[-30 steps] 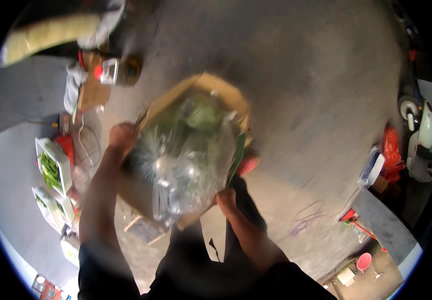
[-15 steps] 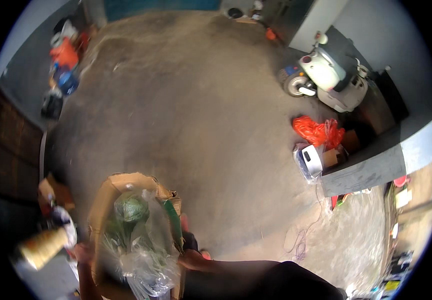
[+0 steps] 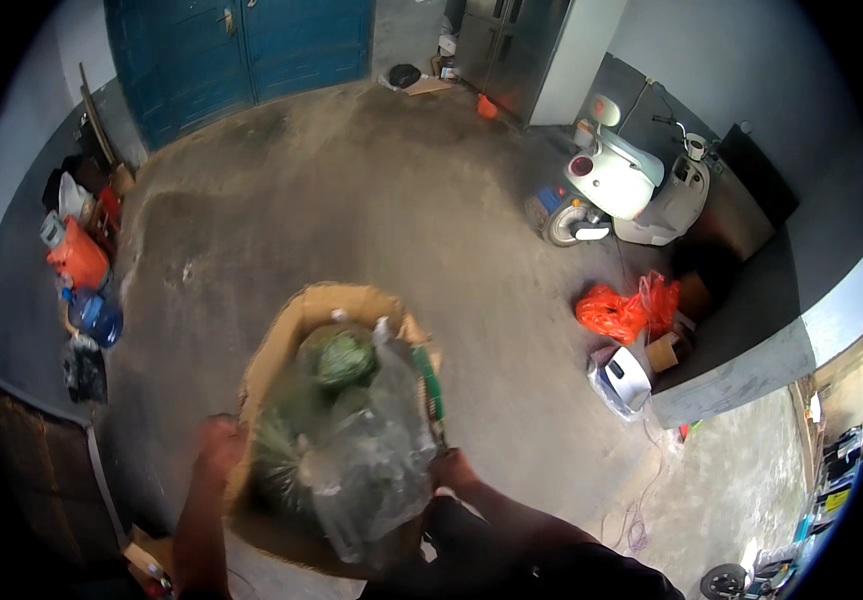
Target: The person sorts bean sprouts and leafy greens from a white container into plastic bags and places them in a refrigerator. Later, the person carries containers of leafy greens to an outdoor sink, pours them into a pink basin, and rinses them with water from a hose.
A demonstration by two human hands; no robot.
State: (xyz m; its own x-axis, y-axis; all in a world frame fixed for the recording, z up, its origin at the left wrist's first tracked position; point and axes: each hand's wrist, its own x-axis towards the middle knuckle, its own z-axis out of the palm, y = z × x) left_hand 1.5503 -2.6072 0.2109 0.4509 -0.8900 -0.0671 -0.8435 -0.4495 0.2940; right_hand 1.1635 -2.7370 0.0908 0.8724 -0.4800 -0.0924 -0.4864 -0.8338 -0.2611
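Observation:
An open cardboard box [image 3: 324, 299] is held in front of me between my two hands, off the floor. My left hand [image 3: 220, 440] is closed at its left wall, slightly blurred. On the other side my right hand [image 3: 452, 468] grips the right wall, just below a green printed strip. Inside the box lie a round green vegetable [image 3: 340, 358] in clear plastic and a crumpled clear plastic bag [image 3: 377, 470]. Other green produce at the left inside is blurred and partly covered by plastic.
A pale scooter [image 3: 617, 180] stands on the right, with red plastic bags [image 3: 612, 312] and a white appliance [image 3: 627, 380] nearer me. Blue double doors [image 3: 242, 50] close the far wall. Along the left wall sit an orange bucket [image 3: 80, 255] and a blue water bottle [image 3: 97, 318].
The box has shifted right and farther up in view, both hands still on it. My view has tilted up, showing more of the doors; the cream cylinder at lower left has left view.

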